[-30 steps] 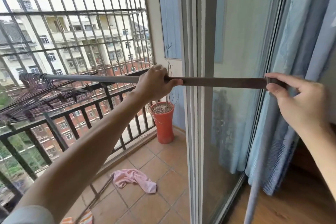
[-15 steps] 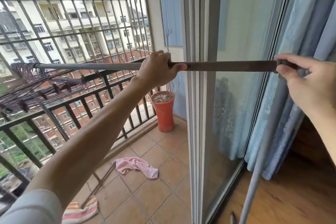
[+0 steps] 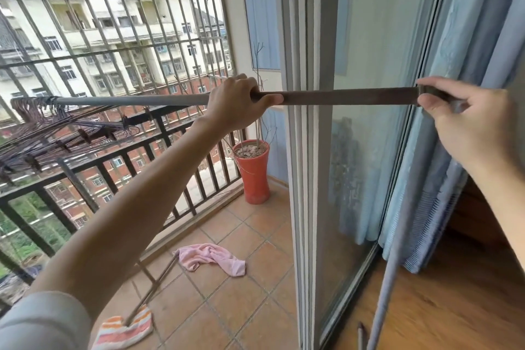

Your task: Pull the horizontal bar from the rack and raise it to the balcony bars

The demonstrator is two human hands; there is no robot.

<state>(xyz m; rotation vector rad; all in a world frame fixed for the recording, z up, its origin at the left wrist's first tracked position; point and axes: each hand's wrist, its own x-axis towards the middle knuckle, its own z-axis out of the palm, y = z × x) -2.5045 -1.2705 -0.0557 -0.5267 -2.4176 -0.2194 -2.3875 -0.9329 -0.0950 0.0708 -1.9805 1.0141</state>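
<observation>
While left hand (image 3: 237, 102) wraps the pole (image 3: 346, 96) and right hand (image 3: 466, 122) pinches its end, keep it level so hangers (image 3: 51, 133) stay put.

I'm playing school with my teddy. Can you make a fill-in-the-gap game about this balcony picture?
1. Both hands, the left hand and the right hand, hold one long ____.
2. The plant pot on the tiles is ____ in colour.
3. The cloth lying on the balcony floor is ____.
4. The far end of the pole carries a bunch of clothes ____.

Missing words: pole; orange-red; pink; hangers
</observation>
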